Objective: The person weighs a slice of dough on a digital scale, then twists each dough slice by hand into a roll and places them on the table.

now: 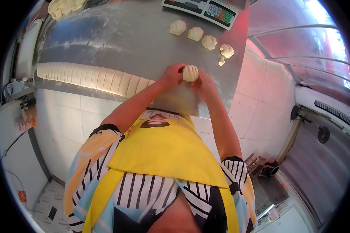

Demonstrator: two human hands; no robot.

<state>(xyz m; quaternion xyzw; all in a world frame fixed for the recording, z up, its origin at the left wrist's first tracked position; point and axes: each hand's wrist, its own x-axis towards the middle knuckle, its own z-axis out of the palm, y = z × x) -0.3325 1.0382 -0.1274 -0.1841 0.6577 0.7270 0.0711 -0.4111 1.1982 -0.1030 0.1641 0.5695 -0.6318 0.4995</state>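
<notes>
Between my two hands is a pale piece of dough (190, 73) with ridged, layered folds, held just above the steel table. My left hand (172, 75) grips its left side with bent fingers. On its right side, the fingers of my right hand (203, 84) close against it. A long row of sliced dough (101, 79) lies along the near edge of the table, its right end partly behind my left forearm. Beyond my hands, several shaped dough pieces (195, 33) sit in a slanting line, with a small dough scrap (221, 61) beside the nearest one.
A digital scale (212, 11) stands at the table's far right. At the far left lies a large dough mass (64, 7). The steel table (116, 42) ends on the right above a tiled floor (252, 89). A yellow apron (163, 151) covers my front.
</notes>
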